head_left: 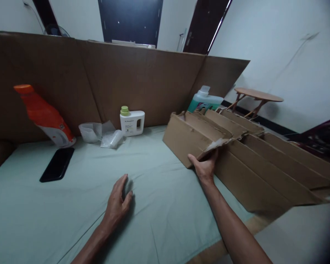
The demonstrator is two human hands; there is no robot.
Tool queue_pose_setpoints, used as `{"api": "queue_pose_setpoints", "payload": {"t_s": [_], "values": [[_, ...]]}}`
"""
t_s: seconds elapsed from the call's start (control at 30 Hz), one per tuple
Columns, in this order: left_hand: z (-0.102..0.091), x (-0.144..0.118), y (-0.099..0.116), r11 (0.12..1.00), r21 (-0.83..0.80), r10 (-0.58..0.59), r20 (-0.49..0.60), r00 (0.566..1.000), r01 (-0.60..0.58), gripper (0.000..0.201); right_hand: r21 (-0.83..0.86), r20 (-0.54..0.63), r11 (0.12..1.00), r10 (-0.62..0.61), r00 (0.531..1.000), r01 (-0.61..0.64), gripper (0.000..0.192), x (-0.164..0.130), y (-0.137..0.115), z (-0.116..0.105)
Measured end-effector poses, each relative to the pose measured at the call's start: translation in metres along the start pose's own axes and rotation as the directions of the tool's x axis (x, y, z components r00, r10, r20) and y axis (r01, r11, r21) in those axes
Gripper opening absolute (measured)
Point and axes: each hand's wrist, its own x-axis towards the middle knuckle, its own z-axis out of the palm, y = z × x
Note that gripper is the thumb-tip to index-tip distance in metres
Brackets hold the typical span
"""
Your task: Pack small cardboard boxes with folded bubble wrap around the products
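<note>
My right hand (205, 169) grips the near corner of a cardboard box (183, 141), with the thumb on its front face and the fingers hidden behind the corner. This box looks slightly tilted and stands close against more cardboard boxes (247, 176) in a row on the right. My left hand (116, 205) is over the pale green cloth (154, 227), palm turned inward, its thumb apart from the fingers. Nothing is in it. Beyond it are a white bottle with a green cap (130, 123) and some crumpled clear plastic packaging (112, 139).
On the left, a red-orange bottle (48, 117) leans near a black phone (57, 165). A tall cardboard panel (143, 77) walls off the back. Behind the boxes stands a bottle of teal liquid (203, 101). A small wooden folding table (258, 94) is farther right.
</note>
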Motion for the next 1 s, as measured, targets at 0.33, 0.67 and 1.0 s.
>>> {"api": "queue_pose_setpoints", "payload": {"t_s": [0.33,0.67,1.0], "values": [[0.004,-0.003,-0.002,0.984,0.123,0.124,0.031,0.992,-0.127,0.048,-0.098,0.211,0.991,-0.066,0.975,0.088,0.050,-0.058,-0.003,-0.028],[0.003,0.016,0.018,0.936,0.301,0.153,0.121,0.981,-0.183,0.046,-0.122,0.599,0.928,-0.215,0.772,0.353,0.047,-0.056,0.005,0.013],[-0.080,-0.052,0.033,0.813,0.350,0.253,0.507,0.824,-0.465,0.044,0.493,0.727,0.657,-0.671,0.144,0.570,0.037,-0.166,-0.142,0.166]]}}
